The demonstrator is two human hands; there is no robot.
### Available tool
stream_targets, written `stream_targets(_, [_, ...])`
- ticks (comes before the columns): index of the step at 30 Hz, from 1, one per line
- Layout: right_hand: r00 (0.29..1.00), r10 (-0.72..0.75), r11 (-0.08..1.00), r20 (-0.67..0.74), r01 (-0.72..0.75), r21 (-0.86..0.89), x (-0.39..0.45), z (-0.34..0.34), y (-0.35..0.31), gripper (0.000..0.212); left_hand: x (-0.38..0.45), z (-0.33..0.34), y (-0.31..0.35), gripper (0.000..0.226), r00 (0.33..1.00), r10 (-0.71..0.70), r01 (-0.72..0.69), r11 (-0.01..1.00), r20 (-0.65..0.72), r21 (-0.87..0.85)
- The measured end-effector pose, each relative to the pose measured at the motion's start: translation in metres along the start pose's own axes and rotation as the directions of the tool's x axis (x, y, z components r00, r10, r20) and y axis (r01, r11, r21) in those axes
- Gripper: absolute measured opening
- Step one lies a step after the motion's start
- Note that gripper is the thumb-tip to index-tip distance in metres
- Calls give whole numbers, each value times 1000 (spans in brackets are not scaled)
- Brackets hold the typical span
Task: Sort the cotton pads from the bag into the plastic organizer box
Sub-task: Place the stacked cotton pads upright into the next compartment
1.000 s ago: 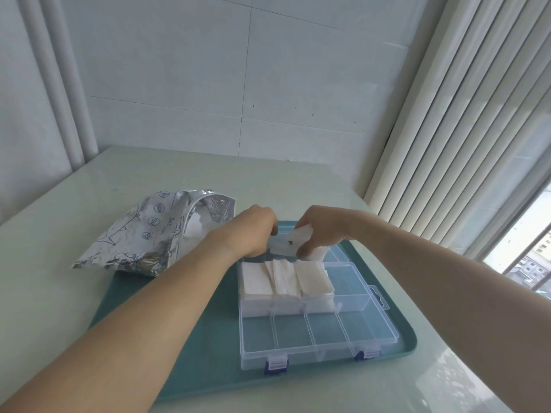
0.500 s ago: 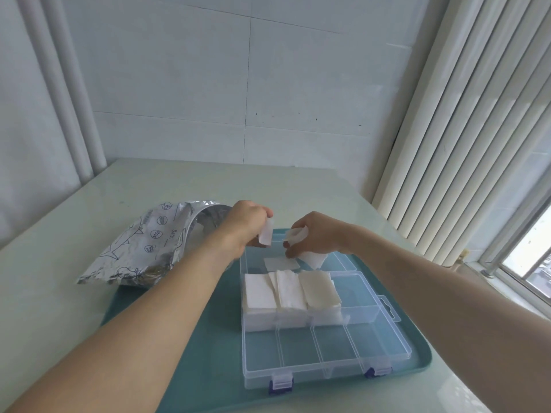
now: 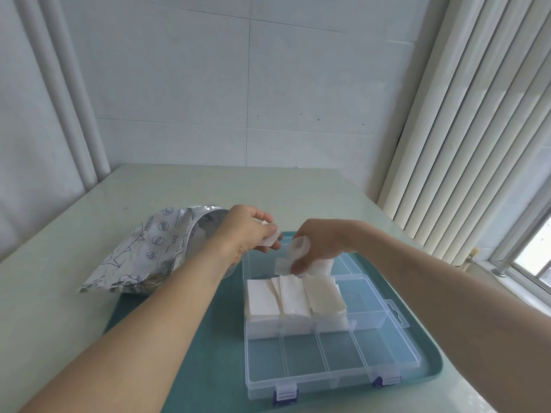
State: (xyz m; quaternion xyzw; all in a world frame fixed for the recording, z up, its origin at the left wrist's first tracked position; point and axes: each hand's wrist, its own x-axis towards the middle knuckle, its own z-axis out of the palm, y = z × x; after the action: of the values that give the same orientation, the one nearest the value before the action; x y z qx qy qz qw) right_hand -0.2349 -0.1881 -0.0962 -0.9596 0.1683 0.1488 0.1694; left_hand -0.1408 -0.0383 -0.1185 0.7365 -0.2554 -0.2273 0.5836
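A clear plastic organizer box [image 3: 369,374] lies open on a teal tray [image 3: 205,368]. Three of its middle-row compartments hold stacks of white cotton pads [image 3: 295,299]; the front row is bare. A silver foil bag [image 3: 143,254] lies open at the tray's far left. Above the box's far edge, my left hand [image 3: 247,234] pinches a single cotton pad [image 3: 269,240]. Just to its right, my right hand [image 3: 322,245] grips a bunch of cotton pads [image 3: 299,251] that hang down over the box's back row.
The tray sits on a pale green table [image 3: 59,293] in a corner. A tiled wall stands behind, with white pipes [image 3: 68,108] at the left. Vertical blinds [image 3: 465,129] and a window sill border the right side.
My hands have drawn slightly apart, and the left now holds one pad split off from the right hand's bunch. The camera has tilted up.
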Motion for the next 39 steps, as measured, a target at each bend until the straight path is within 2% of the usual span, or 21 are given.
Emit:
stream_targets(3, [997, -13, 999, -75, 16, 50, -8, -7, 5, 36, -1, 1, -2, 8, 1000, 18, -20, 990, 18, 140])
stream_targets(5, [994, -27, 986, -107, 44, 158, -16, -13, 11, 32, -1, 3, -3, 8, 998, 28, -37, 977, 49, 210])
stream_targets(8, [983, -84, 942, -160, 131, 308, -27, -22, 18, 22, -3, 6, -4, 15, 996, 38, -54, 978, 85, 200])
stream_targets(10, [976, -119, 920, -184, 178, 348, -32, -28, 17, 23, -3, 6, -2, 17, 992, 33, -52, 985, 118, 165])
stream_targets(16, [965, -143, 976, -221, 175, 130, -28, -32, 1, 27, -5, 5, 5, 23, 962, -57, 41, 997, 269, 65])
stream_targets(19, [953, -147, 976, -263, 183, 116, -39, -43, 1, 27, -4, 4, 0, 21, 992, -4, -9, 995, 127, 100])
stream_targets(21, [951, -175, 961, -254, 222, 166, -46, -47, 2, 25, -3, 3, 0, 21, 995, 12, -18, 998, 102, 66])
stream_targets(23, [951, -170, 962, -258, 217, 165, -42, -43, -2, 26, -5, 4, 6, 26, 978, -1, -1, 1000, 207, 10])
stream_targets(26, [913, -141, 983, -383, 174, 53, -25, -32, -10, 33, -11, 7, 17, 38, 914, -54, 104, 989, 402, -104])
stream_targets(30, [842, -143, 946, -519, 270, 178, -16, -30, -11, 37, -12, 4, 15, 48, 866, -61, 164, 973, 497, -166])
stream_targets(33, [846, -129, 938, -518, 273, 213, -17, -32, -1, 37, -9, 0, 13, 44, 889, -13, 149, 954, 458, -262])
stream_targets(36, [819, -101, 916, -564, 299, 269, -18, -39, 9, 12, -5, 0, 12, 26, 933, -9, 117, 953, 359, -278])
stream_targets(38, [797, -70, 851, -600, 361, 381, -23, -42, 11, 24, -2, 1, 11, 20, 966, -35, 131, 920, 256, -369])
stream_targets(39, [807, -55, 782, -589, 402, 477, -25, -44, 11, 26, 0, 1, 11, 19, 977, -48, 133, 897, 206, -421])
